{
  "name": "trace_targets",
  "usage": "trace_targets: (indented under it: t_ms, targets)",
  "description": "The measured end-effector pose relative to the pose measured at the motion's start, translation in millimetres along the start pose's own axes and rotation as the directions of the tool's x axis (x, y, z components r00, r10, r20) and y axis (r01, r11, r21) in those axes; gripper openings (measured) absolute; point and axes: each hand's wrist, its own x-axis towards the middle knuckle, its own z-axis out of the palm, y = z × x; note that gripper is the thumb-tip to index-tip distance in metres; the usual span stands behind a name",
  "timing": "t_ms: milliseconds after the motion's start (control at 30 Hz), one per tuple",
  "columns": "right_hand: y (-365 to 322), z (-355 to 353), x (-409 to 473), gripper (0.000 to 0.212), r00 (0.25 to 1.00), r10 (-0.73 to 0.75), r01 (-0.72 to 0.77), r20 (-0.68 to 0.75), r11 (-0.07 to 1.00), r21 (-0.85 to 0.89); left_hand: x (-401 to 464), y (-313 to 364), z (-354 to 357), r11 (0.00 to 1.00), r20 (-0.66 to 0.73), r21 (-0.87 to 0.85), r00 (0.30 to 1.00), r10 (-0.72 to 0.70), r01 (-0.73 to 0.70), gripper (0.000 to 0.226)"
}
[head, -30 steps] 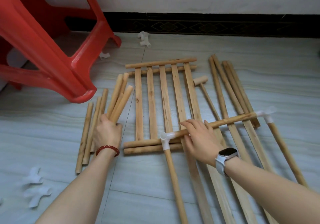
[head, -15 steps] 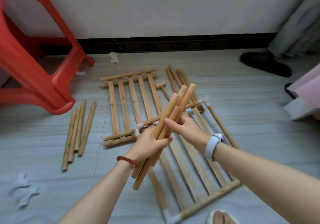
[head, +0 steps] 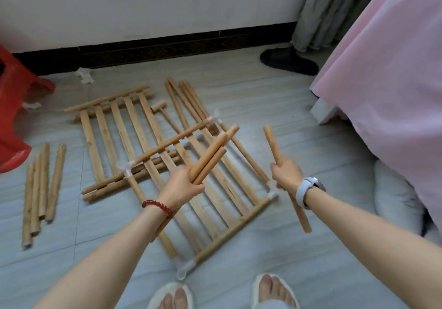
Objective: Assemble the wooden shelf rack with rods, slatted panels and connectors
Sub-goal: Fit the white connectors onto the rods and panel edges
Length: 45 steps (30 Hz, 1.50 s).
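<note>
My left hand [head: 183, 185] grips a bundle of short wooden rods [head: 211, 153] that slants up to the right above the floor. My right hand [head: 285, 174] holds one single rod [head: 272, 142] upright, apart from the bundle. Below them a slatted panel [head: 124, 131] lies flat on the floor. A rod frame [head: 229, 234] joined by white connectors [head: 125, 167] lies over more slats, with another white connector [head: 184, 268] at its near corner. A small wooden mallet [head: 162, 110] rests beside the panel.
Several loose short rods [head: 41, 189] lie on the floor at the left. A red plastic stool [head: 14, 117] stands far left. Spare white connectors [head: 83, 75] lie by the wall. A pink-covered bed [head: 392, 81] fills the right, with a black slipper [head: 287, 61] nearby. My slippered feet [head: 270, 289] show at the bottom.
My right hand has pulled one rod out of the bundle and moved it away to the right. The left hand keeps the other rods. My view has swung right.
</note>
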Motion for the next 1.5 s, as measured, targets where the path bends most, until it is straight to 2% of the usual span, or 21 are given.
trace_targets:
  t_ms: [67,200,367,433,600,767,1100,1300,1500]
  targets:
    - [37,7,13,0.018,0.997,0.066,-0.054,0.041,0.972,-0.229,17,0,18,0.997,-0.019,0.070,0.999,-0.030,0.031,0.024]
    - [74,35,31,0.037,0.982,0.149,-0.108,0.119,0.948,-0.298,33,-14,53,0.974,0.083,0.223,0.995,-0.062,0.042,0.018]
    - [82,52,42,0.036,0.983,0.182,-0.170,0.036,0.959,-0.225,21,-34,73,0.961,0.164,0.271,0.981,-0.100,0.053,0.014]
    - [86,50,39,0.037,0.982,0.167,-0.145,0.085,0.964,-0.221,16,-36,75,0.954,0.158,0.293,0.981,-0.113,0.063,0.015]
    - [90,36,3,0.026,0.980,0.050,-0.001,0.190,0.970,-0.245,-9,-32,74,0.956,0.152,0.278,0.979,-0.138,0.092,0.019]
    - [70,15,-43,0.030,0.979,0.012,0.037,0.204,0.971,-0.235,-40,-17,62,0.959,0.166,0.280,0.982,-0.094,0.044,0.023]
    - [61,-22,-105,0.027,0.984,0.027,0.032,0.179,0.947,-0.321,-85,12,61,0.984,0.185,0.170,0.980,-0.077,0.046,0.020]
    - [58,-34,-135,0.025,0.971,0.086,-0.022,0.222,0.961,-0.276,-107,13,60,0.971,0.195,0.240,0.980,-0.028,-0.020,0.024]
    - [44,5,-116,0.026,0.965,0.132,-0.086,0.228,0.976,-0.200,-99,-16,52,0.954,0.086,0.298,0.995,-0.059,0.031,0.023]
